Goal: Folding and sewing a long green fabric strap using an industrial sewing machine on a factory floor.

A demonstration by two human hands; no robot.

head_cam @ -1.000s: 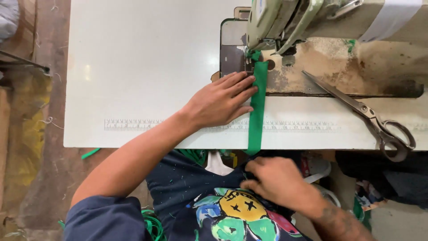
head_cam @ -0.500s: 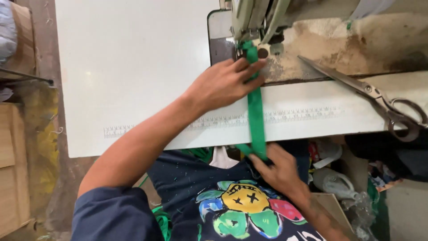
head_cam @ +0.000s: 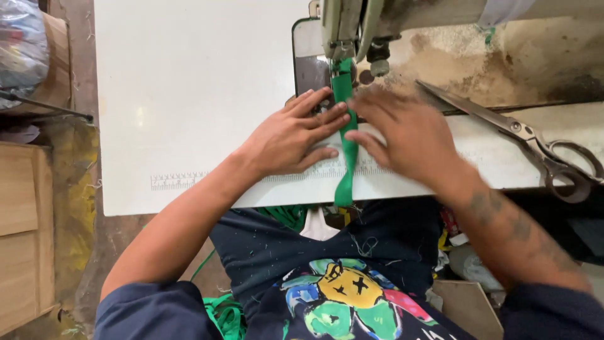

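A narrow green fabric strip (head_cam: 345, 164) runs from under the sewing machine head (head_cam: 345, 28) toward me and hangs over the table's front edge. My left hand (head_cam: 290, 135) lies flat on the white table (head_cam: 189, 94), fingertips pressing the strip's left side just before the presser foot. My right hand (head_cam: 406, 135) lies flat on the strip's right side, fingers spread, slightly blurred. Neither hand grips the strip; both press it down.
Large metal scissors (head_cam: 522, 141) lie on the table to the right of my right hand. A printed ruler strip (head_cam: 179, 181) runs along the table's front edge. Wooden boxes (head_cam: 25, 233) stand on the floor at left. More green fabric (head_cam: 223, 315) lies in my lap.
My right hand has come up from below the table edge and now rests flat on the strip beside the left hand. The view has moved closer to the machine.
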